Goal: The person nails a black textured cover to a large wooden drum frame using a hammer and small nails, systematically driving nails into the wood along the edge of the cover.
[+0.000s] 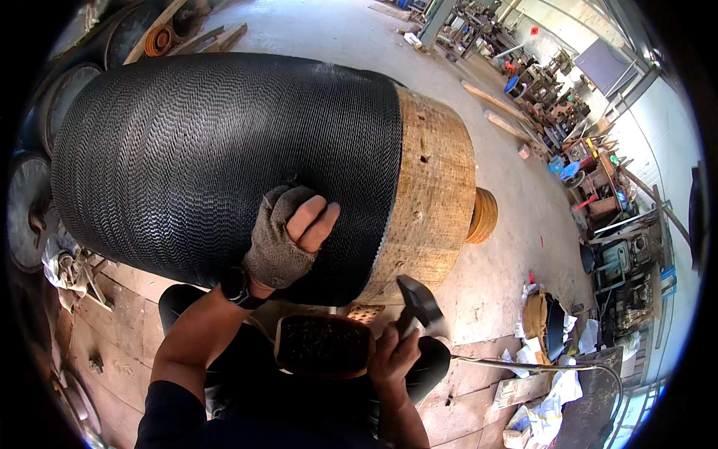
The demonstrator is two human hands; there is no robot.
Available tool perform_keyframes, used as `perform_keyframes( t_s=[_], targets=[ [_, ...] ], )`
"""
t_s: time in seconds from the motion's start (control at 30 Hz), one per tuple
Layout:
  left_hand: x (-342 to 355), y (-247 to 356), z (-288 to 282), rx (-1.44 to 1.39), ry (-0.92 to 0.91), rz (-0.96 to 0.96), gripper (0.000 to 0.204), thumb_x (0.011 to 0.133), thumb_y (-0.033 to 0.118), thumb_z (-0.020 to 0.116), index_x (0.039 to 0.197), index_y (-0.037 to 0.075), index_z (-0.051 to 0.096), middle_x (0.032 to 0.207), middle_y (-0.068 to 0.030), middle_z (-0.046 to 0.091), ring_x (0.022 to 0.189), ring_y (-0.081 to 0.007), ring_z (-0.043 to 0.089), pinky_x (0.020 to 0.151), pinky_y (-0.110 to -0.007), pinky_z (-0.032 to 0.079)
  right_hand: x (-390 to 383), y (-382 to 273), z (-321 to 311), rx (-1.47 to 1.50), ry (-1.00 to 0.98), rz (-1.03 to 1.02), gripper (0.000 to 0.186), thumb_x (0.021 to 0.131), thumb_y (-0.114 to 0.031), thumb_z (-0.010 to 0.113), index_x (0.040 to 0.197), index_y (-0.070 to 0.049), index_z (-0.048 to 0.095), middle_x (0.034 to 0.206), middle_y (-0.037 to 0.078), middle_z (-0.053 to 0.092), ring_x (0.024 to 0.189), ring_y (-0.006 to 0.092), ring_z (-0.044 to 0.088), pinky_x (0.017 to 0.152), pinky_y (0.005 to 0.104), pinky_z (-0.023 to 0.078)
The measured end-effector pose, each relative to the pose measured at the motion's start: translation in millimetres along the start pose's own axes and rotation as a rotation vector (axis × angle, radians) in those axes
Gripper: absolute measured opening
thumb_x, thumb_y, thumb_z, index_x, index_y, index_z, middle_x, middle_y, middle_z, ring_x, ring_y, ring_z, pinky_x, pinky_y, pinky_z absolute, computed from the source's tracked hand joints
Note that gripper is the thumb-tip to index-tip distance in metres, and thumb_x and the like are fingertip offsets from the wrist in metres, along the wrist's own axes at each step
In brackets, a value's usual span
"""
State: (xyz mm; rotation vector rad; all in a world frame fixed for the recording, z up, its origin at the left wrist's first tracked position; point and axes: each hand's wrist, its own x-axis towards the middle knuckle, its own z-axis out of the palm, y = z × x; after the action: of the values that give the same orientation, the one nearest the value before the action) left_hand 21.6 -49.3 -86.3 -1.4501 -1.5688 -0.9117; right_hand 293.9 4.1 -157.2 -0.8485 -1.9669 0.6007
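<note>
A large barrel-shaped roll (pixel 187 142) with a black, finely ridged surface lies across the view in front of me. Its right end shows a tan section (pixel 435 172) with a woven look and a few small dark holes. My left hand (pixel 288 233), in a grey-brown glove with bare fingertips, rests on the black surface with its fingers curled. Whatever it may pinch is hidden. My right hand (pixel 395 355) grips a hammer (pixel 420 302), its dark head raised just below the tan section. Between my hands, an open box (pixel 371 347) on my lap holds many small thin pieces, perhaps nails.
A ridged orange-brown stub (pixel 485 215) sticks out of the roll's right end. Round drum ends (pixel 71 97) line the left side. Long wooden bars (pixel 493 101) lie on the floor to the far right. A cluttered bench (pixel 598 179), papers and bags (pixel 557 396) stand along the right.
</note>
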Motion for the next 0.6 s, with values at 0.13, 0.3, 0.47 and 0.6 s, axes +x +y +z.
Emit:
perform_keyframes(
  t_s=[0.13, 0.3, 0.47, 0.6],
  targets=[
    [-2, -3, 0, 0.017, -0.031, 0.014, 0.043, 0.074, 0.002, 0.069, 0.116, 0.012, 0.069, 0.115, -0.0086, 0.063, 0.1, -0.0311, 0.062, 0.085, -0.048, 0.051, 19, -2, 14, -0.205, -0.179, 0.222, 0.028, 0.097, -0.025, 0.066, 0.093, -0.001, 0.052, 0.066, 0.024, 0.06, 0.063, 0.0482, 0.062, 0.052, 0.0484, 0.046],
    [7, -4, 2, -0.021, -0.029, 0.023, 0.044, 0.072, 0.0, 0.07, 0.115, 0.013, 0.068, 0.114, -0.0076, 0.063, 0.099, -0.0301, 0.062, 0.084, -0.047, 0.052, 3, 10, 13, -0.026, -0.142, 0.191, 0.021, 0.098, -0.019, 0.065, 0.097, -0.001, 0.054, 0.069, 0.025, 0.061, 0.065, 0.0493, 0.062, 0.052, 0.0496, 0.046],
    [9, -8, 0, 0.015, -0.016, 0.035, 0.046, 0.073, -0.004, 0.069, 0.116, 0.012, 0.066, 0.109, -0.0065, 0.061, 0.095, -0.0285, 0.063, 0.08, -0.044, 0.053, -4, 6, 4, -0.023, -0.167, 0.162, 0.02, 0.097, -0.015, 0.065, 0.104, 0.001, 0.055, 0.073, 0.025, 0.062, 0.067, 0.047, 0.064, 0.056, 0.0481, 0.049],
    [15, -9, 2, 0.082, 0.027, 0.046, 0.041, 0.076, -0.005, 0.07, 0.113, 0.012, 0.067, 0.107, -0.0067, 0.061, 0.091, -0.0268, 0.064, 0.073, -0.04, 0.054, -13, 8, 0, -0.014, -0.117, 0.132, 0.023, 0.095, -0.011, 0.066, 0.107, 0.003, 0.053, 0.078, 0.026, 0.064, 0.069, 0.0461, 0.065, 0.059, 0.0481, 0.051]
  ],
)
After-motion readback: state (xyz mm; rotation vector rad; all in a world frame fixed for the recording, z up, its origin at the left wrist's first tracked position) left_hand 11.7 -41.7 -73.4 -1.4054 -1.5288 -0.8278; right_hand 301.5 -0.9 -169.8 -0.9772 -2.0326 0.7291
